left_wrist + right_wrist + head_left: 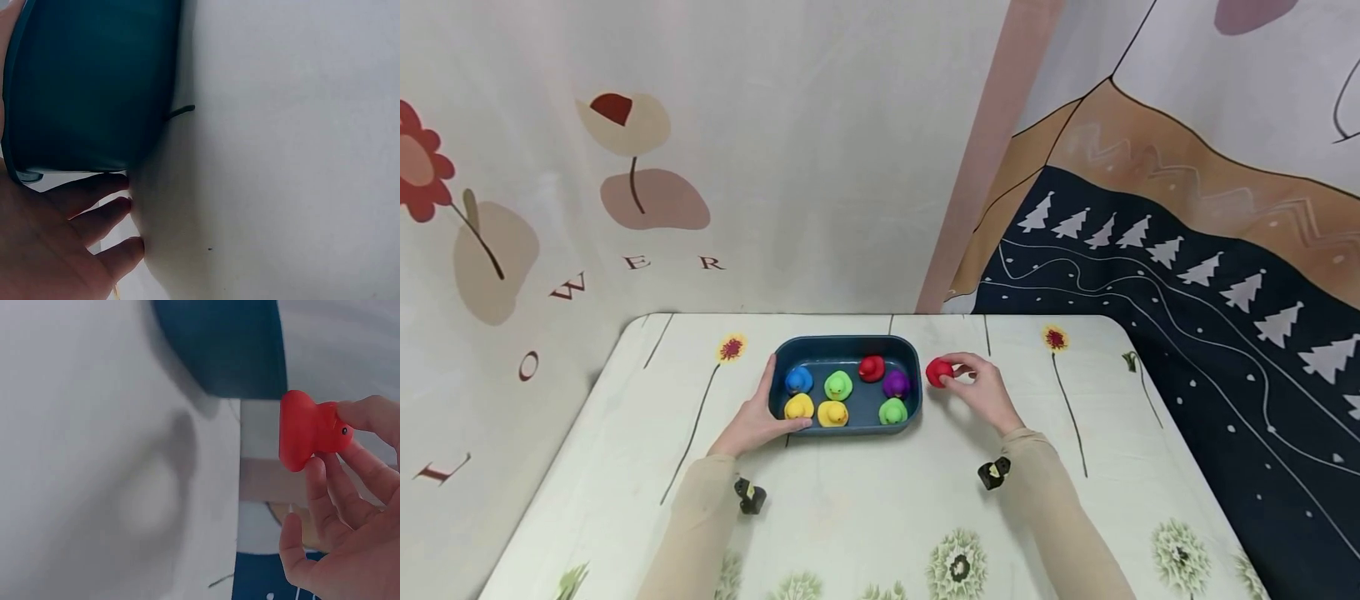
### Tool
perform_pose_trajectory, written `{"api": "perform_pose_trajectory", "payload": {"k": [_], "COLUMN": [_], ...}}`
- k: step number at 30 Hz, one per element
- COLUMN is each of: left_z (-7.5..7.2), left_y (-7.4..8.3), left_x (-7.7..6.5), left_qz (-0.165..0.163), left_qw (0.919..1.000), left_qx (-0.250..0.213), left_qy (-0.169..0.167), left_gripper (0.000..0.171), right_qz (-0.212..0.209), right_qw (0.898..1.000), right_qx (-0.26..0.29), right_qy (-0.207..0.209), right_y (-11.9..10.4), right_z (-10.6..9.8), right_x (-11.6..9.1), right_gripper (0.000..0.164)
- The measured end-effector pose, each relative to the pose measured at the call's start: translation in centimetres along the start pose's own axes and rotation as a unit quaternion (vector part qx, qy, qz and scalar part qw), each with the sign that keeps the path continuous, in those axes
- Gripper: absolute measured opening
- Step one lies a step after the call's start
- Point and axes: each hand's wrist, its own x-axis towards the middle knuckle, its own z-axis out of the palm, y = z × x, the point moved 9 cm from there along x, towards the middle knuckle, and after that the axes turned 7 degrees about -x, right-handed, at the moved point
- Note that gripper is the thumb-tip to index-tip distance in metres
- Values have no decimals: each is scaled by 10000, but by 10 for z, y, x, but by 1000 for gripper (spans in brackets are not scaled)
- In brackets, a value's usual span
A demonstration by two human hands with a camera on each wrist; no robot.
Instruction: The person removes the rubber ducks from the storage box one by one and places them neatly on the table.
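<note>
Right hand [983, 390] pinches a red duck [937, 372] just off the right end of a dark-blue tray [850, 341], whose long axis runs between the hands; left hand [756, 425], fingers nearly straight, rests against the left end; seven ducks [838, 386] sit inside

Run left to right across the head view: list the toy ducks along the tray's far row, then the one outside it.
Blue duck → green duck → red duck → purple duck → second red duck, pinched by the right hand.
</note>
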Motion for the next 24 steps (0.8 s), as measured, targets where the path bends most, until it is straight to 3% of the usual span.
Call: {"api": "perform_pose_trajectory", "payload": {"k": [16,24], "left_z": [0,1], "left_y": [2,2], "left_x": [-1,-1], "left_qz": [-18,-68], "left_qw": [10000,9999], "left_qx": [-19,70], "left_qy": [-29,-55], "left_gripper": [122,121], "right_qz": [446,900], "right_qw": [9987,9955], "right_qx": [-225,-209], "right_qy": [-86,-205], "right_y": [43,65], "right_z": [-14,-14], "right_x": [10,20], "right_gripper": [29,31]}}
